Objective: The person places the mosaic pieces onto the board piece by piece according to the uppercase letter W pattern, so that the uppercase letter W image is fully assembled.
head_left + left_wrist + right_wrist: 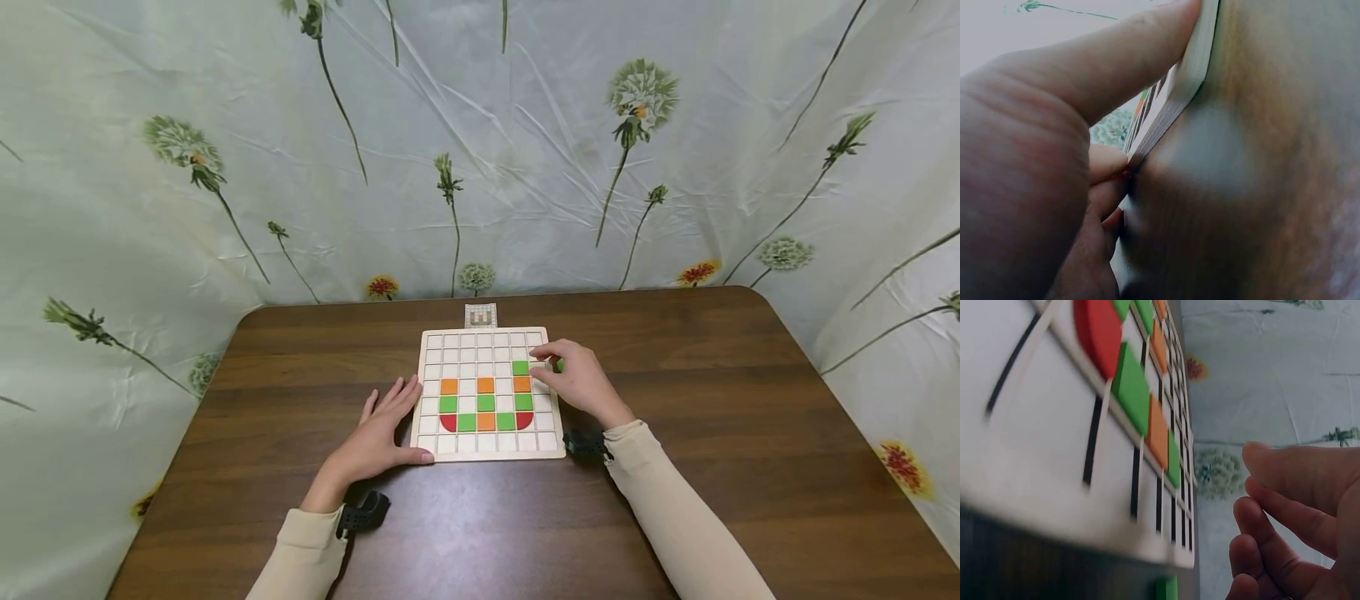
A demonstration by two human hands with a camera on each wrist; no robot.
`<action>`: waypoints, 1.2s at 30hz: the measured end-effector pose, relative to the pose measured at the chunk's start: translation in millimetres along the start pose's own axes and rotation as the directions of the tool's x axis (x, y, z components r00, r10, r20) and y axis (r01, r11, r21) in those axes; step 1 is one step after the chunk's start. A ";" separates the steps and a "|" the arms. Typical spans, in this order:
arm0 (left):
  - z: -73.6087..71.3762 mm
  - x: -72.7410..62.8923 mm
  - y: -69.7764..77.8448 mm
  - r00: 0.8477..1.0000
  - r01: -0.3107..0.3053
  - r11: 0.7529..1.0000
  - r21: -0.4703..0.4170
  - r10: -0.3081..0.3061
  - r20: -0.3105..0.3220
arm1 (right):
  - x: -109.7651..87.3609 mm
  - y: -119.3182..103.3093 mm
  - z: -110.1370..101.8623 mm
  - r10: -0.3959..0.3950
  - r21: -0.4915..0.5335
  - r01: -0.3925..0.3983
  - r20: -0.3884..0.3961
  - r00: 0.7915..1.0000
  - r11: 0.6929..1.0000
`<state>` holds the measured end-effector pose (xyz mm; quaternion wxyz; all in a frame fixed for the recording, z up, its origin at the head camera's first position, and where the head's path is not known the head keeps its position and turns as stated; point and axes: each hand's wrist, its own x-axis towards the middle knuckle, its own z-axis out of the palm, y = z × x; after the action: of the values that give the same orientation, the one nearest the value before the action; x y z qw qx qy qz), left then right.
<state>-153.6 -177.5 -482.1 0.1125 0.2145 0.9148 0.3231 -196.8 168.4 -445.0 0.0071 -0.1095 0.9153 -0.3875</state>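
A pale square grid board [450,446] lies on the table. Red rounded tiles [448,423], orange tiles [486,422] and green tiles [467,422] sit in its cells, forming a bottom row with three columns rising from it. My left hand [378,437] rests at the board's left edge, fingers spread and thumb on the near corner. Over the right edge hovers my right hand [576,375], fingers loosely bent beside the topmost green tile [521,367]. The right wrist view shows nothing between its fingertips. Another green piece [561,365] is partly hidden by that hand.
A small printed card [481,315] with a grid pattern lies behind the board. The brown wooden table [712,433] extends to both sides. A flower-printed cloth [525,167] hangs behind the table's far edge.
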 end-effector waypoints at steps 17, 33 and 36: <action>-2.2 0.1 0.6 1.000 0.008 1.000 0.001 -0.008 -0.001 | -1.0 40.4 -26.7 0.085 -0.008 -0.085 -0.021 0.996 0.996; -1.1 -0.2 -0.9 1.000 0.000 1.000 0.004 0.000 0.002 | 8.0 53.4 -30.7 0.118 -0.030 -0.116 0.084 0.989 0.993; -0.7 -0.5 -1.4 1.000 -0.002 1.000 0.002 0.002 0.005 | 8.4 53.5 -30.3 0.105 -0.042 -0.102 0.088 0.991 0.994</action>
<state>-153.9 -179.1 -482.4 0.1140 0.2166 0.9147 0.3217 -218.4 224.3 -461.3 0.0664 -0.0792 0.9256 -0.3641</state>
